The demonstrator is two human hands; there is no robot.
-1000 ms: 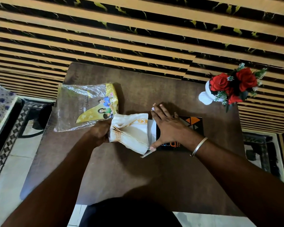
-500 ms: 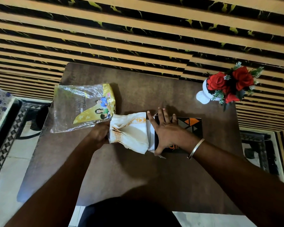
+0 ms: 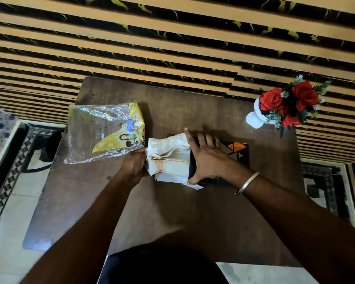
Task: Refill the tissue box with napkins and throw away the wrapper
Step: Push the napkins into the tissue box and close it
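Under the right hand: much of the tissue box (image 3: 235,153) is covered. Only its black right half with orange and grey triangles shows, and the lettering on its near side is too dark to read.
Box mouth: hidden by the right hand (image 3: 209,160) and the napkins (image 3: 168,162), so how far the stack reaches inside cannot be told.
Right grip: slack, with fingers straight and spread flat over the box's left end and the thumb at its near edge; it holds nothing.
Left grip: the left hand (image 3: 133,163) is closed on the left end of the napkins, its fingertips out of sight against the stack.
Napkins: a white stack with orange trim near the desk's middle, bent between both hands and touching the box.
Wrapper (image 3: 103,132): clear and yellow, lying by the desk's left edge, just beside the left hand.
White flap (image 3: 194,185): pokes out below the right thumb; box or napkin is unclear.
Flowers (image 3: 289,103): red, at the far right corner.
Desk (image 3: 172,212): dark brown, its near edge partly cut off.
Room: a wall (image 3: 172,37) of tan and black stripes beyond the far edge, and a pale floor (image 3: 8,242) at left.
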